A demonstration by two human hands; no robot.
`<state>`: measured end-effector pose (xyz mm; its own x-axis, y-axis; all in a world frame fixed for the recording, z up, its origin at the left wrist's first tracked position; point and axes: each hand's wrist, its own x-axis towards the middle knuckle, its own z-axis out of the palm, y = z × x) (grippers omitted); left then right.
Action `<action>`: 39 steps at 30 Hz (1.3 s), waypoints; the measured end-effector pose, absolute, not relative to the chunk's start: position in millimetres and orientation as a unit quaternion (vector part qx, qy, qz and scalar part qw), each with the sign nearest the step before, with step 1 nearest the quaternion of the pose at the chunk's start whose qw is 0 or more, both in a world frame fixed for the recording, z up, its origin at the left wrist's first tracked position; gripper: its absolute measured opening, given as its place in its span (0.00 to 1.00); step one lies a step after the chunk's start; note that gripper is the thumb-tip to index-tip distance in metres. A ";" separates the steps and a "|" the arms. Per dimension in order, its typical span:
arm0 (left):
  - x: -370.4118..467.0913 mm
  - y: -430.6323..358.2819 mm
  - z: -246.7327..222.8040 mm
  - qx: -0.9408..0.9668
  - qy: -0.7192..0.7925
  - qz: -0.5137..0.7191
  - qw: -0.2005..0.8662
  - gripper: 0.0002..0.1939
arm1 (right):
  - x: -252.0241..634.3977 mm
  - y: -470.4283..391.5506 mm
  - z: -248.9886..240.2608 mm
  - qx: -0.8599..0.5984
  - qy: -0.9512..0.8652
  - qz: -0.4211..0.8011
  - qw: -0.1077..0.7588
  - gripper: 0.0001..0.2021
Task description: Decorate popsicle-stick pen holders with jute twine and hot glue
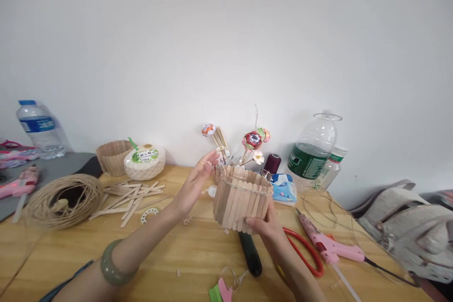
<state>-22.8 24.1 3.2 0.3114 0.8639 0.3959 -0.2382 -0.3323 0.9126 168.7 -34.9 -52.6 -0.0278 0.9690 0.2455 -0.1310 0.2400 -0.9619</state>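
Note:
A round container made of wooden craft sticks (239, 204) is held up over the table, a thin shiny band running round it below the rim. My right hand (266, 222) grips it at the lower right, thumb across the front, other fingers hidden behind. My left hand (197, 180) is raised at its upper left with the fingers stretched out; whether they touch the rim I cannot tell. Behind the container stand paper flowers (253, 140) on sticks. Below it lies a dark-handled tool (251, 255), its upper end hidden.
Loose craft sticks (132, 198), a twine coil (67, 202) and a second stick container (113, 156) lie left. At right are a pink glue gun (327, 244), red-handled scissors (314, 264) and a large plastic bottle (313, 151). A tissue pack (284, 189) sits behind.

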 end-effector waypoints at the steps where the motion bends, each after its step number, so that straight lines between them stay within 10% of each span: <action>1: -21.9 23.1 -0.6 0.619 0.259 0.511 0.537 0.36 | 168.7 -32.1 -54.2 -0.393 -0.541 0.467 0.578 0.45; 7: -23.4 11.7 -23.5 0.683 0.241 0.400 0.561 0.62 | 154.6 -24.1 -58.9 -0.414 -0.597 0.416 0.546 0.48; 27: -93.7 8.3 -86.8 0.716 0.363 0.357 0.478 0.46 | 136.4 -29.2 -75.4 -0.422 -0.729 0.389 0.373 0.39; 39: -74.3 -1.4 -71.0 0.565 0.317 0.483 0.589 0.29 | 106.1 -43.1 -62.6 -0.549 -0.643 0.182 0.502 0.36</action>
